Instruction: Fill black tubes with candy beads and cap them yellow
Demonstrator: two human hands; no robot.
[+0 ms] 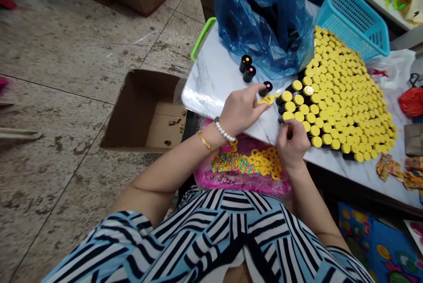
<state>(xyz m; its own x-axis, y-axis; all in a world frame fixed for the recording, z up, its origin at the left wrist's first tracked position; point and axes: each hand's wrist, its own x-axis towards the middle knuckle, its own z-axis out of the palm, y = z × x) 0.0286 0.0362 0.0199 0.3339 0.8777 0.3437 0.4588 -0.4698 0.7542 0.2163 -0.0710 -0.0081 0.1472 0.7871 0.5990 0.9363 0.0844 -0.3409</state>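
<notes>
My left hand [243, 108] has its thumb and fingers curled around small yellow ring pieces [270, 99]. Its index fingertip is at a black tube [265, 90] with a pink ball in its top. Two more black tubes stand nearby, one topped by a pink ball [250, 71], the other by a yellow one [246, 60]. My right hand [293, 143] pinches at the edge of a yellow-capped black tube [288, 117], at the near corner of a large block of similar capped tubes [350, 98]. The pinching fingertips are partly hidden.
Below my hands, a pink basket [244, 181] holds coloured beads [234, 163] and yellow rings [266, 159]. A blue plastic bag [264, 23] with dark contents stands behind the tubes. A blue basket [353, 16] sits far right. An open cardboard box [132, 111] is on the floor at left.
</notes>
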